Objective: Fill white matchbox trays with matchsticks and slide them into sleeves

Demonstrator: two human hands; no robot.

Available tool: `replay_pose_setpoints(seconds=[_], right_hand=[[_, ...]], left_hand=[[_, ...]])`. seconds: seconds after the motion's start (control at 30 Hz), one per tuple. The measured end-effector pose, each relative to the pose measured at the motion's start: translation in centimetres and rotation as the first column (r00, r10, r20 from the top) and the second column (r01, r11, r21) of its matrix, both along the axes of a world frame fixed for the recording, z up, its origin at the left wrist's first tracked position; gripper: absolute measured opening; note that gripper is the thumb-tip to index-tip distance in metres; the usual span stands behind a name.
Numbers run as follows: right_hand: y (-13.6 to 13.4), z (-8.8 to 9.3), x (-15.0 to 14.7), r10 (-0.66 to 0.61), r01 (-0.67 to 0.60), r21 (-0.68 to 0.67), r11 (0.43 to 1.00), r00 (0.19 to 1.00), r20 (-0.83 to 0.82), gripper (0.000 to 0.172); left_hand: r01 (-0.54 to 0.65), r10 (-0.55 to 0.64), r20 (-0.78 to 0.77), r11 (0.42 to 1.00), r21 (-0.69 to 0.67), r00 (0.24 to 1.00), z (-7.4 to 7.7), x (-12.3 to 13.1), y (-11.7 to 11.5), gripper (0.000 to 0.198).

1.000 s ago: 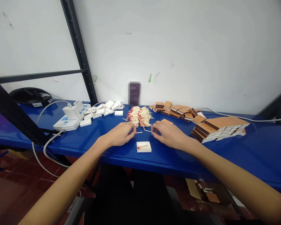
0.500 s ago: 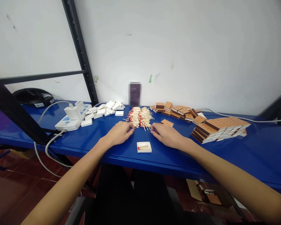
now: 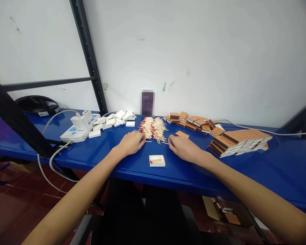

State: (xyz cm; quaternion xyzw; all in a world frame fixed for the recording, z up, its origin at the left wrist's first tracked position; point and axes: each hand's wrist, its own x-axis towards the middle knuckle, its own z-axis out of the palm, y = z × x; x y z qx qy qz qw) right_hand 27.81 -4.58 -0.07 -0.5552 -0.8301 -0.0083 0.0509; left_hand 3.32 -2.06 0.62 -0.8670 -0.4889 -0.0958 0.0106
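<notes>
A loose pile of red-tipped matches (image 3: 153,129) lies on the blue table. My left hand (image 3: 132,142) rests at the pile's front left, fingers curled together beside a stray match; what they pinch, if anything, is too small to make out. At the front right, my right hand (image 3: 181,147) has its fingers closed near the end of a single match (image 3: 164,142), and I cannot make out whether it grips it. Between and in front of both hands sits a white matchbox tray (image 3: 157,161) with a few matches inside.
White trays (image 3: 120,117) are heaped at the back left beside a power strip (image 3: 78,131) with cables. Brown matchboxes (image 3: 193,120) lie scattered at the back right, near a stacked block of matchboxes (image 3: 239,139). A dark pixelated object (image 3: 147,103) stands against the wall.
My right hand has shifted slightly right, away from the pile. My left hand has moved a little left. Stray matches now show at the pile's front edge.
</notes>
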Motion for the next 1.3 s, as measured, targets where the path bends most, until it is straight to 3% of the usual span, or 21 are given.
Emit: replay_pose_setpoints(seconds=[0.1, 0.27, 0.4, 0.53, 0.67, 0.87, 1.03, 1.17, 1.3], right_hand=[[-1.0, 1.1, 0.1, 0.028, -0.028, 0.005, 1.0, 0.998, -0.054, 0.018], [-4.5, 3.5, -1.1, 0.184, -0.195, -0.03, 0.98, 0.958, -0.22, 0.018], [-6.2, 3.5, -2.0, 0.224, -0.261, -0.111, 0.959, 0.937, -0.267, 0.019], [-4.5, 2.5, -1.6, 0.191, -0.21, -0.046, 0.977, 0.946, -0.261, 0.021], [-1.2, 2.0, -1.3, 0.13, -0.12, 0.06, 0.991, 0.967, -0.22, 0.019], [1.2, 1.0, -2.3, 0.07, -0.082, -0.045, 0.996, 0.971, -0.227, 0.018], [1.7, 0.7, -2.0, 0.062, -0.071, -0.051, 0.996, 0.983, -0.174, 0.014], [0.6, 2.3, -1.3, 0.052, -0.061, -0.061, 0.996, 0.988, -0.148, 0.014], [-2.1, 4.0, -1.1, 0.13, -0.149, -0.065, 0.987, 0.964, -0.232, 0.014]], left_hand=[[-0.001, 0.0, -0.023, 1.0, -0.021, 1.0, -0.1, -0.1, -0.3, 0.019], [-0.002, 0.0, -0.039, 0.999, -0.048, 0.999, -0.2, -0.2, -1.3, 0.022], [0.003, -0.004, -0.021, 0.999, -0.052, 1.0, 0.0, -0.5, -1.7, 0.024], [0.03, -0.029, 0.02, 0.998, -0.06, 0.999, 1.1, -0.6, -2.6, 0.02], [0.141, -0.126, 0.12, 0.981, -0.13, 0.985, 2.7, 0.1, -4.9, 0.017], [0.212, -0.186, 0.157, 0.961, -0.177, 0.97, 2.6, 1.2, -7.2, 0.016], [0.152, -0.143, 0.176, 0.987, -0.041, 0.974, 1.7, 1.2, -4.9, 0.021], [0.083, -0.083, 0.113, 0.997, 0.008, 0.99, 1.0, 1.9, -2.0, 0.017], [0.051, -0.051, 0.101, 0.999, -0.004, 0.994, 0.7, 2.0, -1.1, 0.019]])
